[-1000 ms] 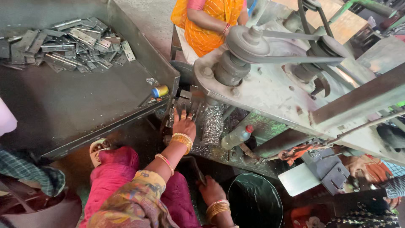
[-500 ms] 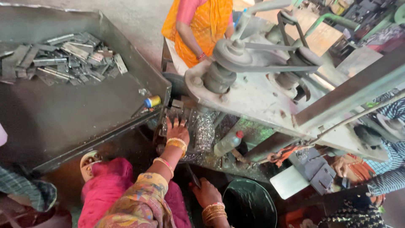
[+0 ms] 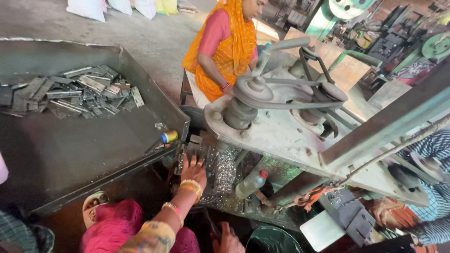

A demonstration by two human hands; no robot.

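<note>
The left hand (image 3: 194, 171) reaches forward and lies palm down, fingers spread, on a heap of small shiny metal pieces (image 3: 225, 171) under the press machine (image 3: 281, 122). Its grip is open and flat; I cannot tell whether any piece is caught under the fingers. The right hand (image 3: 228, 240) sits low at the bottom edge, just beside the rim of a dark green bucket (image 3: 274, 239); only part of it shows, so its grip cannot be told. What the bucket holds cannot be seen.

To the left stands a big dark metal tray (image 3: 70, 154). A pile of flat grey metal strips (image 3: 75, 93) lies in its far corner, and a small yellow and blue cylinder (image 3: 168, 136) rests against its near right wall. A plastic bottle with a red cap (image 3: 251, 183) lies tilted below the machine, near the shiny pieces. Across the machine sits another person in an orange wrap (image 3: 222, 51), one hand at the machine's edge.
</note>
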